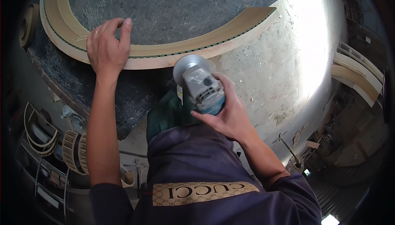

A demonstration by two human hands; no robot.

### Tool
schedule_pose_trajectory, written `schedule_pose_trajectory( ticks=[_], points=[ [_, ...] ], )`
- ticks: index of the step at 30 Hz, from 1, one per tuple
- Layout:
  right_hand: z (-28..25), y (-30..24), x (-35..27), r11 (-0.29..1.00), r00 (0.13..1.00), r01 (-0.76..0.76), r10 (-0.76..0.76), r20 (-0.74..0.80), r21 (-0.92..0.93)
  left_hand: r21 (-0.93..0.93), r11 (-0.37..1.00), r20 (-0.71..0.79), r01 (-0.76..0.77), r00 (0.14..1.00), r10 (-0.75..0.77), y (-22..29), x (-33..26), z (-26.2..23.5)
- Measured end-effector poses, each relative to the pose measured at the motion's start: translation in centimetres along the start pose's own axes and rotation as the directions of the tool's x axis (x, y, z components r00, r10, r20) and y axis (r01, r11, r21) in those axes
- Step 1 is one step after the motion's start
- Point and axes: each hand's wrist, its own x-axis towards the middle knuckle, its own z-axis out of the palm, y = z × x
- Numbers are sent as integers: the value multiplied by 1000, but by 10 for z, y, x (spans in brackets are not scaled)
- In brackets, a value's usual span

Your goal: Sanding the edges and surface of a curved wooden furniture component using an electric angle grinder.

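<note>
A curved wooden moulding (185, 49) lies on a dark, scratched work table (164, 9), its pale outer rim edged inside by a dark toothed line. My left hand (108, 46) is bent over the moulding's left part, with fingers curled and the thumb over its inner edge. In my right hand (228, 116) is an angle grinder (202, 87) with a grey body and a blue rear part. The grinder's round disc (187, 66) is at the outer rim; whether it touches the wood I cannot tell.
Rolled or ring-shaped wooden parts (74, 151) stand at lower left by a metal rack (35, 179). More curved wooden pieces (358, 77) lie at the right. Scraps litter the concrete floor (267, 77). Another curved part (29, 25) sits at the far left.
</note>
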Motion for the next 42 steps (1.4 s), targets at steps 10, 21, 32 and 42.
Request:
schedule_pose_trajectory(
  ticks=[10,21,32,42],
  points=[
    [-23,8,2,996,991,-84,82,-109,-16,10,1000,25,27,999,-27,-4,-1,-1],
    [-55,59,1,943,936,-86,188,-297,323,31,999,43,40,998,-41,-1,-1,-2],
    [11,-17,6,1000,997,28,-28,67,7,22,999,38,44,998,-45,-2,0,0],
    [-24,0,8,998,996,-67,66,-66,-18,28,999,39,46,998,-47,-4,-2,-1]
  ],
)
